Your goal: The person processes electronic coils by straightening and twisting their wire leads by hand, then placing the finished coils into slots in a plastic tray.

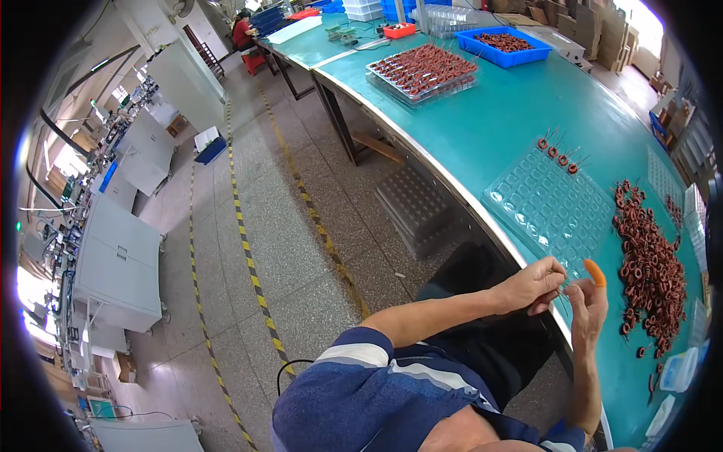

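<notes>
My left hand point(541, 285) is closed in a pinch over the table's near edge. Thin wire leads point(562, 296) show between it and my right hand point(587, 305); whatever they belong to is hidden by the fingers. An orange finger cot point(594, 272) covers one raised fingertip of my right hand, whose thumb is bent toward the wires. Just beyond both hands lies a clear plastic tray point(553, 200) with rows of round pockets. Several red-brown ring coils point(558, 156) with upright leads sit along its far edge. A large heap of loose ring coils point(654, 271) lies to the right.
Farther along the green table point(452, 128) stand stacked trays full of coils point(423, 71) and a blue bin point(503, 47) holding more. A white plastic container point(679, 369) sits at right. Dark trays point(414, 207) are stacked below the table. Another person point(242, 34) sits far off.
</notes>
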Available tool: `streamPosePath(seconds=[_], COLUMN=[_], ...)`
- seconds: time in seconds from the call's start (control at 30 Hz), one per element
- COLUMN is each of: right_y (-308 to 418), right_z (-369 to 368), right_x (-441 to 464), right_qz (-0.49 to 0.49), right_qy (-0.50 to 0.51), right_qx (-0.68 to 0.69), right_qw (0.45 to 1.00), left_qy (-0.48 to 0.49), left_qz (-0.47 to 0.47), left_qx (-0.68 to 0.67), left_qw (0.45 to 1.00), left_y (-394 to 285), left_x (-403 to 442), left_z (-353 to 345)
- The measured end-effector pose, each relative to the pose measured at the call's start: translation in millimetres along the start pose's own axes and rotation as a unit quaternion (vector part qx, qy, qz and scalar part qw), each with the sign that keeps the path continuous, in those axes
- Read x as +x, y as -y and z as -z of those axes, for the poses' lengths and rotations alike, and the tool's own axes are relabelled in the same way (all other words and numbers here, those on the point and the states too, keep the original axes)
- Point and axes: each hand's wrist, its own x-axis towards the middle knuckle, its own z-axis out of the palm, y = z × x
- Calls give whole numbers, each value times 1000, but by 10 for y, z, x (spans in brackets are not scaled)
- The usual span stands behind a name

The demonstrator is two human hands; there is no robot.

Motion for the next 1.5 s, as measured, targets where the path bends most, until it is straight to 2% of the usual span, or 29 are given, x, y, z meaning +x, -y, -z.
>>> streamPosePath(seconds=[0.03, 0.13, 0.27, 0.37, 0.5, 0.57, 0.7, 0.8, 0.9, 0.93, 1.0, 1.1, 1.2, 1.27, 1.3, 1.33, 1.4, 1.5], right_y=[9, -78, -115, -139, -200, -134, -31, 57, 55, 10, -111, -84, 23, 105, 141, -69, -355, -437], right_z=[-36, -54, -143, -186, -154, -172, -202, -173, -222, -239, -289, -304, -276, -345, -348, -310, -393, -501], right_x=[-4, -50, -161, -225, -231, -217, -175, -90, -26, -39, -86, -50, 16, 66, 103, 172, 258, 233], right_qz=[-68, -85, -81, -56, 28, 92, 190, 354, 371, 294, 127, 115, 280, 112, 25, -4, -44, -86], right_qy=[10, 49, -10, -54, -71, -75, -99, -129, -124, -130, -137, -169, -171, -159, -161, -124, -94, -101], right_qx=[92, 90, 101, 59, -71, -170, -270, -411, -422, -349, -189, -167, -322, -144, -51, 82, 349, 358], right_qw=[993, 991, 992, 995, 995, 978, 939, 830, 818, 880, 964, 964, 888, 970, 985, 989, 931, 924], left_qy=[-3, 6, 3, 9, 2, -15, 3, 13, -45, -55, -74, -5, -15, -58, -70, -81, -112, -95], left_qz=[-28, -83, 16, 49, 84, 105, 93, 25, -83, -89, -99, -22, -56, -89, -101, -97, -92, -77], left_qx=[52, 170, 20, -47, -85, -67, -31, 31, 104, 86, 51, 40, 91, 55, 40, 38, 34, 62], left_qw=[998, 982, 1000, 998, 993, 992, 995, 999, 990, 991, 991, 999, 994, 993, 992, 991, 989, 991], left_y=[9, -53, -104, -102, -149, -170, -225, -186, -40, -7, 10, -125, -154, -117, -116, -116, -139, -238], left_x=[-15, -73, -130, -101, -110, -120, -117, 3, 106, 104, 108, 117, 184, 181, 213, 234, 203, 110], left_z=[8, -35, -27, 1, -29, -31, -25, 1, 33, 25, -10, -12, 24, 13, 1, -8, 11, 87])
